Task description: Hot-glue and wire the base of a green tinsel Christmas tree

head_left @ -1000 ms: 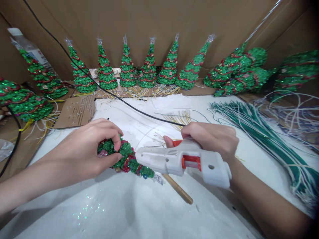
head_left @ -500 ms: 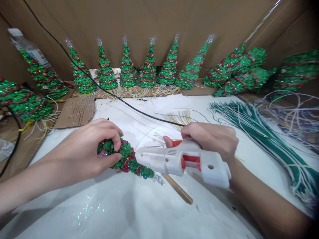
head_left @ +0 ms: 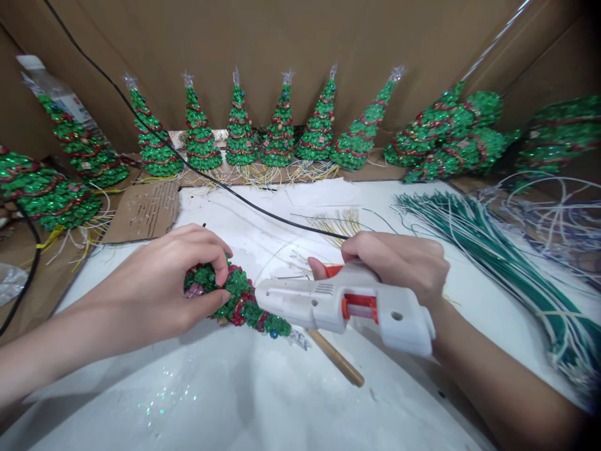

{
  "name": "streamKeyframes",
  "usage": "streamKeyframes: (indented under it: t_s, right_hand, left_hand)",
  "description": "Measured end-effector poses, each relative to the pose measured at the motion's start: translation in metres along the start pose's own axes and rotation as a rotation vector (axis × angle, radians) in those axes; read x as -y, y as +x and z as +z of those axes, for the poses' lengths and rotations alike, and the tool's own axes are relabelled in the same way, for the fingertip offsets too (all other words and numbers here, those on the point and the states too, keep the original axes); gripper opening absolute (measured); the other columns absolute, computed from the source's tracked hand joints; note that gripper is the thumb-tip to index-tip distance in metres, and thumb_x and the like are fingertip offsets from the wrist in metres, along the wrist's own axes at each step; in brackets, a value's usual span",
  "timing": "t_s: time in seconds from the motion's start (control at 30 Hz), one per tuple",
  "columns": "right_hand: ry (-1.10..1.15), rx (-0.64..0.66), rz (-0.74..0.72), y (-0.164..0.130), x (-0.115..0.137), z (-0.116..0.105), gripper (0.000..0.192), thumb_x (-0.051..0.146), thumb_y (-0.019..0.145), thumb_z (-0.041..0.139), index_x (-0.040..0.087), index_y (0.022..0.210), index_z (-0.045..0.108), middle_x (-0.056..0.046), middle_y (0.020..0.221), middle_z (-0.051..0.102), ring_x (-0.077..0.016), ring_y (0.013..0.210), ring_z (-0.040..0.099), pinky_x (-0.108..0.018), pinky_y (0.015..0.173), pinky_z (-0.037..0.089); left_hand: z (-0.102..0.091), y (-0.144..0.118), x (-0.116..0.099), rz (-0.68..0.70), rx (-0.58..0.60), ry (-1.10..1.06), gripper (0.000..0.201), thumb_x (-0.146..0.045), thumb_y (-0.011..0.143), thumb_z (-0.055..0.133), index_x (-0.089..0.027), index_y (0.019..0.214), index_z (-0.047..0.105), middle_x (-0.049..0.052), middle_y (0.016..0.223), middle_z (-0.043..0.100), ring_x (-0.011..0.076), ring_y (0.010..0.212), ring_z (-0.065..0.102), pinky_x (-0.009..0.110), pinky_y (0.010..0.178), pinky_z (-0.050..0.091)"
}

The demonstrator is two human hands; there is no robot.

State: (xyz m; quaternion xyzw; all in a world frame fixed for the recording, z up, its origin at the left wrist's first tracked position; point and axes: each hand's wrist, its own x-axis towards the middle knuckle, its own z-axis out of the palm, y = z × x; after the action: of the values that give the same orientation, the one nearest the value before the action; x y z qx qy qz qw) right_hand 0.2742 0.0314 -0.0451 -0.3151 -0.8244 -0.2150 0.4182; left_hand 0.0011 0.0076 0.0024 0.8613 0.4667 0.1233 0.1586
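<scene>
I see a white work surface (head_left: 263,401) filling the lower part of the view, dusted with flecks of green glitter (head_left: 164,394) in front of my left arm. My left hand (head_left: 164,288) is closed around the wide end of a small green tinsel tree (head_left: 239,304) lying on its side near the middle of the surface, thumb underneath and fingers curled over the top. My right hand (head_left: 399,263) grips a white glue gun (head_left: 347,307) with orange parts, its nozzle end touching the side of the tree. A wooden stick (head_left: 335,357) pokes out from under the gun and rests on the surface.

A black cable (head_left: 188,164) runs from the upper left across the surface toward my right hand. Behind, brown cardboard walls (head_left: 300,44) close in the space on three sides. A row of finished trees (head_left: 263,128) stands upright along the back wall, with thin yellow and white wires spreading from their bases. More trees (head_left: 42,188) lie at the left, and a heap of trees (head_left: 451,134) lies on its side at the right. A piece of punched cardboard (head_left: 141,210) lies flat at the surface's back left corner. A bundle of green and white wires (head_left: 507,263) fans along the right side, well apart from the gun. A plastic bottle (head_left: 54,91) leans in the far left corner.
</scene>
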Motion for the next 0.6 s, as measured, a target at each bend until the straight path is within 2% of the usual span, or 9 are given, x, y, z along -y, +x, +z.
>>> streamKeyframes:
  t_s: [0.6]
  right_hand:
    - [0.019, -0.004, 0.000, -0.0018, -0.0011, 0.0023, 0.031, 0.031, 0.081, 0.067, 0.020, 0.064, 0.043, 0.008, 0.052, 0.032, -0.0061, 0.045, 0.026, -0.023, 0.043, 0.020]
  left_hand:
    - [0.0013, -0.0006, 0.0028, 0.009, -0.010, 0.010, 0.004, -0.026, 0.076, 0.063, -0.024, 0.074, 0.060, 0.000, 0.095, 0.064, 0.0214, 0.091, 0.056, 0.034, 0.075, 0.044]
